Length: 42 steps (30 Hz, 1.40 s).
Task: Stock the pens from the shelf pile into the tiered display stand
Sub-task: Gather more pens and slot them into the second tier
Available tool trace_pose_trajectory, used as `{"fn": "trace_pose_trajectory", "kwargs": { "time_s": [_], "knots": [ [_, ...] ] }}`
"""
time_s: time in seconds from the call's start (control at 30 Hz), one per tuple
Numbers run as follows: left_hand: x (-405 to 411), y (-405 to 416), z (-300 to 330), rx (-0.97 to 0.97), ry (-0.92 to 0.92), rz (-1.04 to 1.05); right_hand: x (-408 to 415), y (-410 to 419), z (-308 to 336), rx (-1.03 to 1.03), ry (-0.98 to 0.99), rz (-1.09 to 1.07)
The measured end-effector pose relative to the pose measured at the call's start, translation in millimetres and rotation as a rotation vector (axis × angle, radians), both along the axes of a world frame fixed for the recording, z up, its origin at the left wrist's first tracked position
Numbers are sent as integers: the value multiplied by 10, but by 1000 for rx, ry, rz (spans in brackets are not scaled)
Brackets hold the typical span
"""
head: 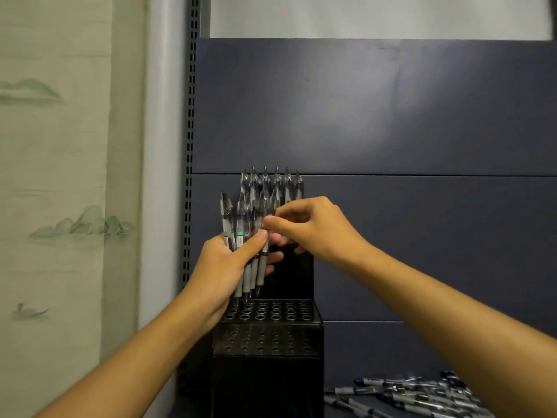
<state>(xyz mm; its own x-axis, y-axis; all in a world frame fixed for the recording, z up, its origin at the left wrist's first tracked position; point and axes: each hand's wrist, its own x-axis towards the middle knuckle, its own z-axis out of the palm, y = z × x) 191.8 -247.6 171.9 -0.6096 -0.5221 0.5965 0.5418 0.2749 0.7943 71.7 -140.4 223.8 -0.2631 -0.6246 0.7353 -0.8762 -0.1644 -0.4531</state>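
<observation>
The left hand [224, 268] is wrapped tight around a bunch of pens [245, 236], tips down, clicker ends fanned upward, held just above the middle tier of the black display stand [268, 339]. At three o'clock from that bunch, the right hand [313, 227] reaches in, thumb and forefinger pinched on the upper part of one pen in the cluster, other fingers curled. Behind the hands, at twelve o'clock, a row of pens [271, 184] already stands in the top tier, caps against the dark blue back panel [391, 116]. The two lower tiers show rows of open round holes. Down at five o'clock from the stand, the loose pile of pens [416, 395] sprawls across the shelf surface. At nine o'clock runs the slotted grey shelf upright [189, 146], and beyond it a pale wall hanging [54, 176] painted with faint green hills
</observation>
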Motion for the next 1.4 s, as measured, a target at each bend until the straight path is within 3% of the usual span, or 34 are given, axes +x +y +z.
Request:
{"fn": "trace_pose_trajectory", "kwargs": {
  "time_s": [0.27,0.5,0.97,1.4],
  "knots": [
    [79,-164,-63,17,-50,19,-127,49,429,-183,-178,17],
    [211,-249,-70,-39,-55,65,-348,101,771,-226,-57,-151],
    [208,-287,-150,-38,-56,92,-518,31,722,-247,-35,-219],
    [203,-292,-144,-39,-32,82,-560,-109,551,-76,-49,-213]
  ]
}}
